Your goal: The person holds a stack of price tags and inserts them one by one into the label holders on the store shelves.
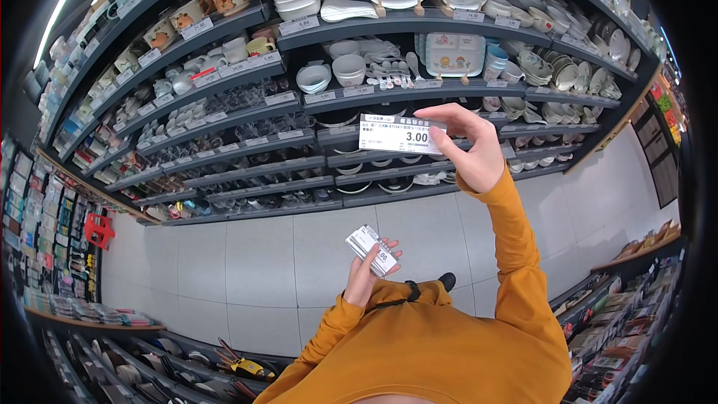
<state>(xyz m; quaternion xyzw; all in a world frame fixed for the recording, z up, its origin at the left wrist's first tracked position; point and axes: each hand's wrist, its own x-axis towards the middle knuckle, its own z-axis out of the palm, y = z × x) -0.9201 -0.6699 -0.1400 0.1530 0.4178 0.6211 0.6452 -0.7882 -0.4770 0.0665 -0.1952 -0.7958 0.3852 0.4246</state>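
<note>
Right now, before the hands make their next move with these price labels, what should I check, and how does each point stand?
1. Right hand has a grip on the raised label: ok, pinched at one end by thumb and fingers.
2. Price on the raised label can be read: ok, it shows 3.00.
3. Left hand has hold of its labels: ok, the thumb lies over them.
4. Print on the left hand's labels is uncovered: not ok, the thumb hides part.
5. Number of labels in the left hand: cannot tell, they overlap.
6. Raised label touches the shelves: cannot tell from this one view.
</note>
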